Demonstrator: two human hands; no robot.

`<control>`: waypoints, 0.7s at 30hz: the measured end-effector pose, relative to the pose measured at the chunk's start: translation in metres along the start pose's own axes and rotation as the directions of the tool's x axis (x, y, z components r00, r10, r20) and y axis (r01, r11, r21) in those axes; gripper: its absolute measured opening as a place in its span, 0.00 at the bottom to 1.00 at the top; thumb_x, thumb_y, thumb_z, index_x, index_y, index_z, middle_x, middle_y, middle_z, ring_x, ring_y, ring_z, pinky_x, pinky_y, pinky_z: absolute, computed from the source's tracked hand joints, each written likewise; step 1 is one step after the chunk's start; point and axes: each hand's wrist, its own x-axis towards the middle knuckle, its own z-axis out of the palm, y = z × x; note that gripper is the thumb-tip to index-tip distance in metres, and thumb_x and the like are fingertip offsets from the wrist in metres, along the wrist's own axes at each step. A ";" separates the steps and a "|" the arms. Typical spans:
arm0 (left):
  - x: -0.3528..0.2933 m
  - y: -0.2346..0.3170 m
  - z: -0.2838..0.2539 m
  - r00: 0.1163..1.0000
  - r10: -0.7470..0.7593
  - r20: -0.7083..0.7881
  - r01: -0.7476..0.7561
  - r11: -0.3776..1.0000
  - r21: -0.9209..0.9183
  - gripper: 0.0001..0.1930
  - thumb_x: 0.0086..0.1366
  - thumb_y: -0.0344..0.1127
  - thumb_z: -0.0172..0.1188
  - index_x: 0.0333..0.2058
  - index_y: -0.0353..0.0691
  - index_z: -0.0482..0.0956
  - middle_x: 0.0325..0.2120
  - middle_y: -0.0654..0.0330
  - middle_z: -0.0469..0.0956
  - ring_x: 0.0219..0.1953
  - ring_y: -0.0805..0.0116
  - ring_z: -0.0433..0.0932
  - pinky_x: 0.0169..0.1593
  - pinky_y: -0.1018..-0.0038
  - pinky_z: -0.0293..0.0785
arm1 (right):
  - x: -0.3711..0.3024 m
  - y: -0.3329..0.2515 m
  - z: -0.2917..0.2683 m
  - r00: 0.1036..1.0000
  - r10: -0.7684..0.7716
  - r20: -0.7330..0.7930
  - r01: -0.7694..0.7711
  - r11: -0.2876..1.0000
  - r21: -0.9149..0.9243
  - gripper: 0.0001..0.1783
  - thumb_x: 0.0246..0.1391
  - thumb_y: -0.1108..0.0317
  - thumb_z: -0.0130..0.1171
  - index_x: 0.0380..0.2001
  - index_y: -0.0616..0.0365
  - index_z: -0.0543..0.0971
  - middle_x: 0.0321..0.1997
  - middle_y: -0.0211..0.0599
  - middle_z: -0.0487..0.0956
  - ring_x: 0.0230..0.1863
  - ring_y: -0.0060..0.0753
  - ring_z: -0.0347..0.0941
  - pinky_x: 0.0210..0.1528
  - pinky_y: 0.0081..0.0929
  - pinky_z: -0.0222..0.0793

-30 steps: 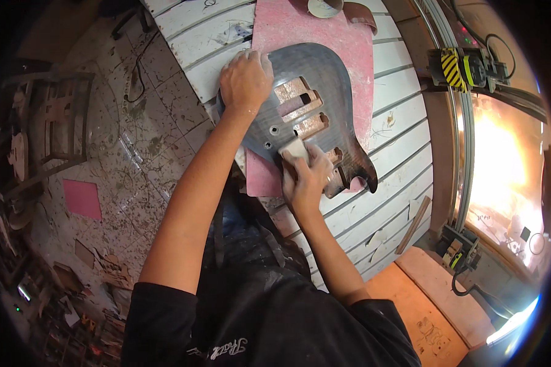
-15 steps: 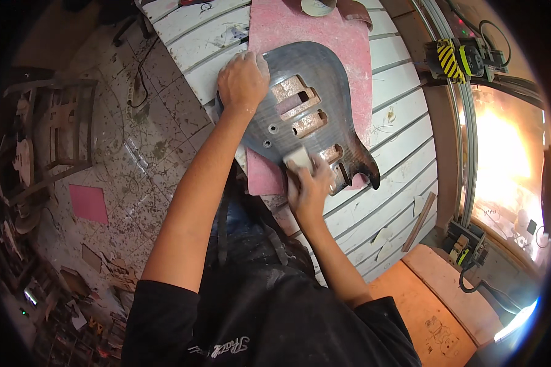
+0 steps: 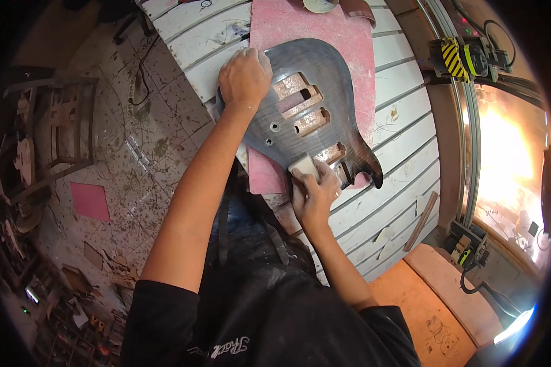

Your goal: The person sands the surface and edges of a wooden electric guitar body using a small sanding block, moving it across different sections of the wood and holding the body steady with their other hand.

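Note:
A dark grey electric guitar body [image 3: 315,61] with several routed cavities and a brown-shaded horn lies flat on a pink sheet [image 3: 360,73]. My left hand [image 3: 245,76] is closed over the body's far left edge, dusty fingers curled around it. In my right hand [image 3: 317,194] is a pale sanding block [image 3: 303,165], gripped between thumb and fingers. The block rests against the body's surface near its near edge, left of the smallest cavity. The block's underside is hidden.
White slats form the worktable [image 3: 404,131]. A round pale object [image 3: 320,5] and a curved brown piece [image 3: 358,11] sit at its far end. A wooden strip [image 3: 420,221] lies at the right. Beyond stand metal rails [image 3: 469,153] and an orange board [image 3: 410,300].
My right hand and the sanding block have shifted slightly down and to the right over the guitar body. My left hand keeps its hold on the edge.

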 end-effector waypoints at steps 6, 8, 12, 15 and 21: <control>-0.001 -0.004 -0.003 1.000 -0.020 -0.005 0.020 0.999 -0.026 0.19 0.74 0.44 0.50 0.35 0.37 0.85 0.37 0.48 0.87 0.41 0.47 0.86 0.49 0.53 0.81 | 0.037 -0.015 0.021 0.999 0.032 -0.041 -0.028 0.995 0.097 0.18 0.50 0.70 0.73 0.46 0.44 0.87 0.60 0.52 0.76 0.60 0.61 0.70 0.60 0.56 0.62; 0.000 -0.003 -0.005 1.000 -0.027 -0.006 0.027 0.999 -0.020 0.19 0.74 0.44 0.50 0.35 0.37 0.85 0.37 0.48 0.87 0.41 0.46 0.86 0.49 0.53 0.81 | 0.010 -0.007 0.003 1.000 0.023 -0.001 -0.023 0.998 0.066 0.17 0.50 0.71 0.73 0.45 0.46 0.87 0.59 0.52 0.76 0.59 0.60 0.71 0.60 0.53 0.63; 0.000 0.001 -0.006 1.000 -0.023 0.009 0.023 1.000 -0.013 0.20 0.75 0.45 0.49 0.37 0.37 0.85 0.38 0.48 0.87 0.42 0.46 0.86 0.50 0.53 0.80 | -0.027 0.002 -0.042 0.966 0.126 0.227 -0.154 0.982 0.112 0.17 0.51 0.72 0.73 0.45 0.46 0.87 0.58 0.51 0.77 0.58 0.57 0.72 0.60 0.50 0.64; 0.001 0.003 -0.011 0.997 -0.069 0.037 0.070 0.997 -0.021 0.20 0.75 0.45 0.48 0.40 0.37 0.85 0.40 0.48 0.87 0.44 0.46 0.86 0.52 0.53 0.80 | -0.013 0.000 -0.031 0.993 0.066 0.096 -0.083 0.978 0.191 0.15 0.51 0.69 0.73 0.44 0.44 0.88 0.60 0.50 0.77 0.57 0.57 0.71 0.58 0.53 0.64; 0.001 0.005 -0.012 0.998 -0.044 0.040 0.046 0.998 -0.039 0.21 0.76 0.45 0.48 0.43 0.37 0.85 0.41 0.46 0.86 0.45 0.44 0.85 0.52 0.53 0.79 | 0.062 0.054 -0.006 0.982 0.155 -0.109 -0.146 0.986 0.084 0.10 0.59 0.65 0.69 0.44 0.49 0.88 0.55 0.51 0.79 0.55 0.60 0.71 0.56 0.51 0.67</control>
